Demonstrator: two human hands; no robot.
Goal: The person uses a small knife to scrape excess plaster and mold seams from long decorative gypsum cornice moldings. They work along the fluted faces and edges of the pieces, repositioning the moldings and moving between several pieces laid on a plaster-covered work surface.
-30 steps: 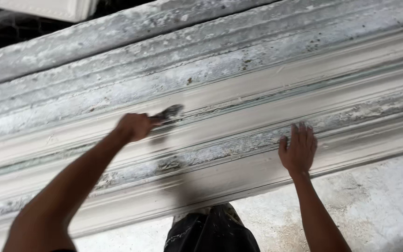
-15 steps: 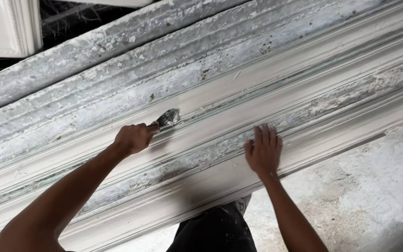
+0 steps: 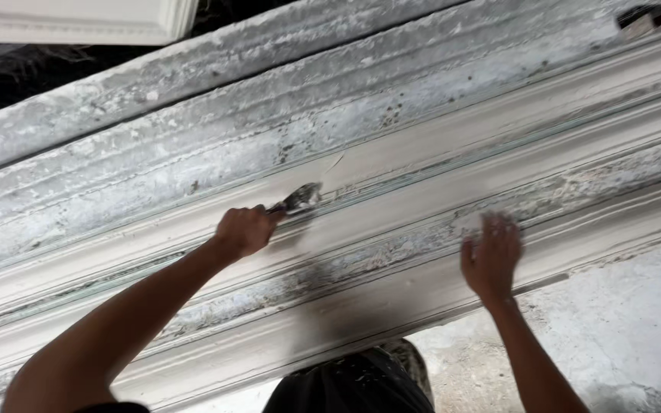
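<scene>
A long white plaster moulding [image 3: 437, 191] with ridges and grooves runs across the whole view, tilted up to the right. My left hand [image 3: 243, 230] is closed around the handle of a small scraper [image 3: 300, 199], whose grey blade rests in a groove of the moulding. Farther right, my right hand [image 3: 491, 256] lies with fingers apart against a lower ridge of the moulding and looks blurred from motion.
A rough grey mould surface [image 3: 193, 130] lies behind the moulding. A white framed panel [image 3: 78, 23] sits at the top left. Pale dusty floor [image 3: 621, 329] shows at the lower right, and my dark speckled clothing [image 3: 353, 382] at the bottom.
My left hand with the scraper has slid along the groove. My right hand has shifted along the lower ridge and is now blurred.
</scene>
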